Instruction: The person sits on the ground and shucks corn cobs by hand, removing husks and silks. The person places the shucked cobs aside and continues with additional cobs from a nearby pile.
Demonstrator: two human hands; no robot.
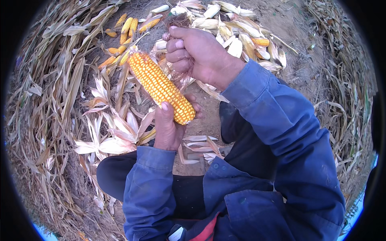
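Note:
A bare yellow ear of corn (159, 86) slants up to the left, its lower end gripped in my left hand (172, 125), thumb on the near side and fingertips behind. Above and right of the ear, my right hand (193, 54) is a closed fist around brown corn silk (182, 73), strands of which hang below it and stick out above the thumb. The ear's upper tip carries some pale fibres.
Husked ears (126, 28) lie on the ground at the upper left. A heap of ears in pale husks (241, 27) lies beyond my right hand. Loose husks (120, 135) are scattered near my left knee. Dry corn stalks (54, 75) border both sides.

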